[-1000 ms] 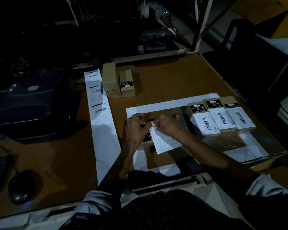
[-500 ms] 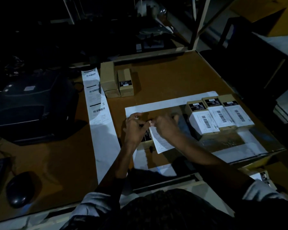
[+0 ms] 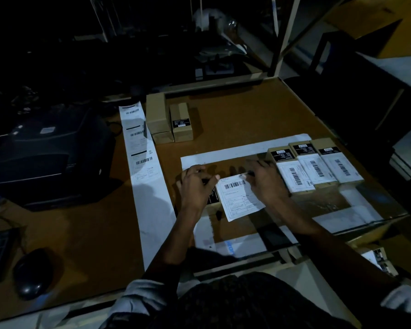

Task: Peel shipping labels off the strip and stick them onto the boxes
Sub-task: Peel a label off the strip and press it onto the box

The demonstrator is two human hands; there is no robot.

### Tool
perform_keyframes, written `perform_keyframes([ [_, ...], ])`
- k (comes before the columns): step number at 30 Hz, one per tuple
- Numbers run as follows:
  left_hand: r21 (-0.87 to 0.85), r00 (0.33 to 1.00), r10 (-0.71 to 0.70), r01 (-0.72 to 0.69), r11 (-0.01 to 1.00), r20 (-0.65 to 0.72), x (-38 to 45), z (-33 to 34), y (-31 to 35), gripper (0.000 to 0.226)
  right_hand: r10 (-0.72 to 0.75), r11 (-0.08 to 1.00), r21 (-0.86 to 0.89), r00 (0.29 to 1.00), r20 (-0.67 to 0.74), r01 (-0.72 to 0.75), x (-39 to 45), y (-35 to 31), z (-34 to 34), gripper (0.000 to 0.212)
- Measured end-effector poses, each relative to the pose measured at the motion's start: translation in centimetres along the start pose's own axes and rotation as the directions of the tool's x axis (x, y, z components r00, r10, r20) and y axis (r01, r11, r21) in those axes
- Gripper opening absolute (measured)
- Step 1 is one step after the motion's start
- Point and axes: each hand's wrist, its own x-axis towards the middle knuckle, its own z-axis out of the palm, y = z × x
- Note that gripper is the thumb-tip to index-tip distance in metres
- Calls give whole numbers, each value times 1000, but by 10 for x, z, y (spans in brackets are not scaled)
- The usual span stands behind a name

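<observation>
A white shipping label [image 3: 237,198] with a barcode lies across a small brown box [image 3: 213,198] at the middle of the table, mostly covering it. My left hand [image 3: 196,186] pinches the label's upper left corner and rests on the box. My right hand [image 3: 265,182] holds down its upper right edge. The long label strip [image 3: 141,153] runs down the table to the left, with three printed labels at its far end. Three labelled boxes [image 3: 316,166] stand in a row at the right.
Unlabelled brown boxes [image 3: 169,122] stand at the back by the strip. A dark label printer [image 3: 45,153] sits at the left, a mouse [image 3: 33,273] at the near left. White tape [image 3: 223,154] marks a rectangle on the brown table. A shelf post [image 3: 284,36] rises behind.
My hands have spread apart along the label's top edge, and the label now lies flatter over the box with its barcode showing.
</observation>
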Motion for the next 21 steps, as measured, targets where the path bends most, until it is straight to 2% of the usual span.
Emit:
perform_keyframes([
  [2,78,998,68,-67,995,-7,-5,-6,10,19,-28,981,190,999,-20,31,-13,-1,2,41],
  [5,177,989,147,-147,973,14,-10,-6,18,19,-23,946,323,999,-42,35,-30,5,3,39],
  [9,39,969,235,-238,970,78,-23,-2,23,39,-31,910,412,999,-27,40,-48,21,-2,39],
  [12,15,955,270,-273,962,122,-30,-1,27,51,-30,912,408,1000,-3,28,-54,27,-2,34],
  [17,-8,961,228,-230,973,154,-32,-5,30,65,-29,922,385,999,-23,36,-41,26,-13,28],
  [21,-20,969,189,-188,982,158,-32,-3,28,75,-60,918,396,993,99,16,-24,23,-22,35],
])
